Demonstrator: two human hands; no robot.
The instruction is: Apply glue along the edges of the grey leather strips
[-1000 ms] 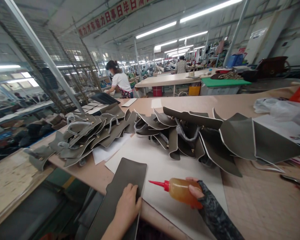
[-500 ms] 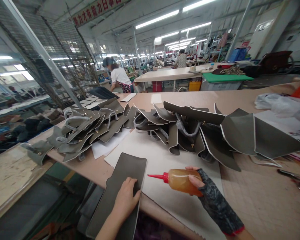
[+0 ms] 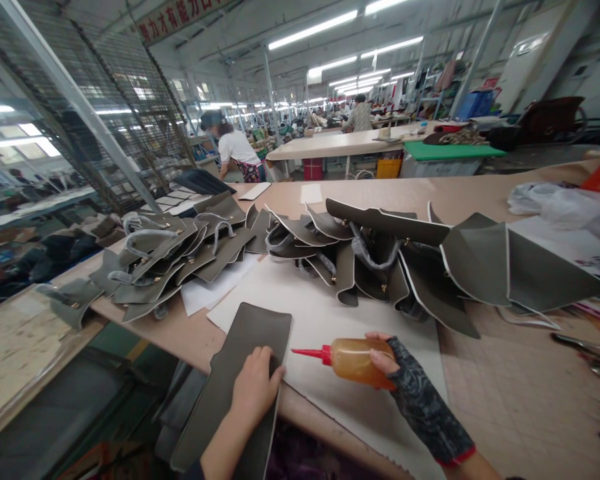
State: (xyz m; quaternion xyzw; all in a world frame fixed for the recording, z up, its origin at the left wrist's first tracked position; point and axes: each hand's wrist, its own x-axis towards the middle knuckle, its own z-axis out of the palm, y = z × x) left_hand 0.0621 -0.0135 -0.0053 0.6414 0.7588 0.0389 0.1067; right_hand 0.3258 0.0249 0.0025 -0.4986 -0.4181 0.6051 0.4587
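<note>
My right hand point(image 3: 384, 360) is closed around the glue bottle point(image 3: 363, 362) (its red nozzle points left, near the edge of the grey panel), above the white sheet point(image 3: 340, 333). My left hand point(image 3: 255, 387) lies fairly flat on the grey panel point(image 3: 260, 327), fingers slightly bent and not clenched, where the panel sticks out past the edge of the table point(image 3: 500, 380).

Your left hand point(image 3: 254, 389) lies on a grey panel point(image 3: 245, 347) that overhangs the edge of the table point(image 3: 500, 380). Your right hand point(image 3: 384, 357) holds a bottle of amber liquid point(image 3: 359, 361) on its side, its red nozzle point(image 3: 310, 354) pointing at the panel's edge. Beyond a pale sheet point(image 3: 325, 320), you have grey pieces with wrapped handles point(image 3: 375, 257) heaped across the table.
</note>
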